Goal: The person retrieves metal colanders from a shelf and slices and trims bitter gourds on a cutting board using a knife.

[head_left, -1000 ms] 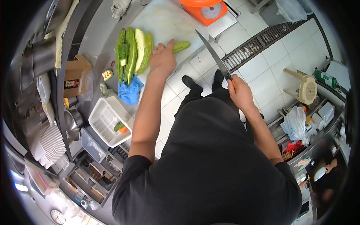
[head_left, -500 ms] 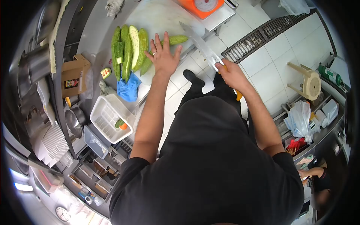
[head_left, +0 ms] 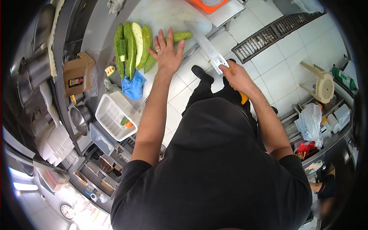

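Note:
My left hand [head_left: 167,55] has its fingers spread over the right part of a row of long green vegetables [head_left: 129,48] on a white cutting board [head_left: 168,15]. One vegetable [head_left: 181,36] points out to the right beyond my fingers. A piece in the row shows a pale cut face [head_left: 137,34]. Whether my palm touches anything is unclear. My right hand [head_left: 234,76] is closed around the orange-yellow handle of a large knife [head_left: 207,48]. Its blade lies flat side up, pointing to the upper left, with the tip over the board's edge.
Left of the board lie a blue cloth or bag [head_left: 133,85] and a small cut piece [head_left: 110,70]. A white basket [head_left: 115,115] holds orange and green pieces. An orange scale [head_left: 214,5] stands at the top. Another person's arm [head_left: 315,187] shows at the lower right.
My left hand has opened from its earlier hold near the right vegetable. The knife has turned from edge-on to flat side up, its tip now over the board. The view has shifted slightly.

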Tool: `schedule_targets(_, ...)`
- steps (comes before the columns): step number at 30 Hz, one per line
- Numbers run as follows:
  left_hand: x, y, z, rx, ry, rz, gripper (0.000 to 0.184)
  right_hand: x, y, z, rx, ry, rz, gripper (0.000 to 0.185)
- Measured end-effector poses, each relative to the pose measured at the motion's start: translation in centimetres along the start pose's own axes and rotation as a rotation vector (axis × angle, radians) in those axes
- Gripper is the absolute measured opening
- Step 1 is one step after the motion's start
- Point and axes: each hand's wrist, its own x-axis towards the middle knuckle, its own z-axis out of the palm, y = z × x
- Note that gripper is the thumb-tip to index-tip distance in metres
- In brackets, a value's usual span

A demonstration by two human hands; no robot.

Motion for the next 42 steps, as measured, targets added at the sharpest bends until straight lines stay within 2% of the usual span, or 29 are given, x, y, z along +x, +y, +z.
schedule_targets(8, -0.1, 0.0, 0.2, -0.002, 0.011, 0.004, 0.074, 2.8, -1.2, 0.9, 0.086, -0.083, 0.001, 0.042)
schedule_targets(16, -0.2, 0.2, 0.1, -0.016, -0.002, -0.016, 0.076, 5.2, -3.4, 4.0, 0.114, -0.073, -0.065, 0.037)
schedule_targets(19, -0.3, 0.0, -0.2, -0.036, -0.019, -0.002, 0.077, 5.5, -2.5, 4.0, 0.214, -0.128, -0.047, 0.037)
schedule_targets(21, -0.9, -0.4, -0.3, -0.075, 0.039, 0.085, 0.079, 5.4, -1.7, 3.5, 0.265, -0.153, -0.066, 0.036)
schedule_targets(22, -1.4, -0.5, -0.1, -0.098, 0.066, 0.131, 0.080, 4.8, -1.3, 3.1, 0.257, -0.139, -0.054, 0.037)
schedule_targets(25, -3.3, 0.7, 0.5, -0.073, 0.133, -0.053, 0.082, 2.6, -0.3, 1.9, 0.228, -0.097, -0.016, 0.038)
schedule_targets(31, -4.1, 0.2, 0.9, 0.010, 0.063, 0.036, 0.081, 0.7, -0.3, 1.2, 0.157, -0.107, 0.061, 0.034)
schedule_targets(35, -3.7, 0.5, 0.7, 0.012, 0.039, 0.028, 0.079, 2.0, -0.8, 1.1, 0.096, -0.105, 0.000, 0.034)
schedule_targets(38, -3.9, 0.7, 0.8, -0.001, 0.039, 0.028, 0.077, 3.2, -2.3, 2.1, -0.013, -0.133, -0.010, 0.043)
schedule_targets(41, -3.8, 0.0, 0.9, 0.047, 0.077, 0.024, 0.076, 4.8, -1.5, 5.6, -0.139, 0.031, -0.189, 0.048)
schedule_targets(42, -3.9, -0.4, 1.0, 0.075, 0.093, 0.029, 0.075, 5.0, -1.7, 6.1, -0.117, 0.006, -0.160, 0.053)
